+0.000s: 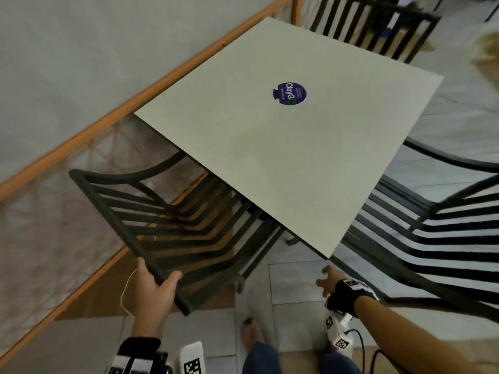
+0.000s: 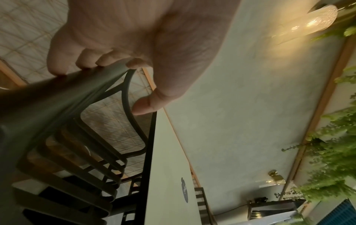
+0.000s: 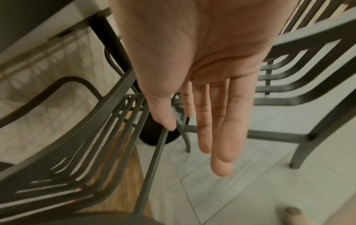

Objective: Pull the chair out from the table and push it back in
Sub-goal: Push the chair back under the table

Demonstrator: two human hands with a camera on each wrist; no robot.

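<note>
left hand (image 1: 152, 290) at lower left of head view, fingers (image 2: 57, 64) curled over top rail of chair (image 1: 172, 225), thumb on near side. chair dark, slatted, seat partly under table (image 1: 270, 163), back standing clear of table edge. right hand (image 1: 330, 283) lower right, fingers (image 3: 221, 137) straight and spread, holding nothing, below table corner. second chair (image 1: 432, 238) at right edge. round sticker (image 1: 289, 93) mid-table. foot (image 1: 251, 333) on tile at bottom centre.
</note>
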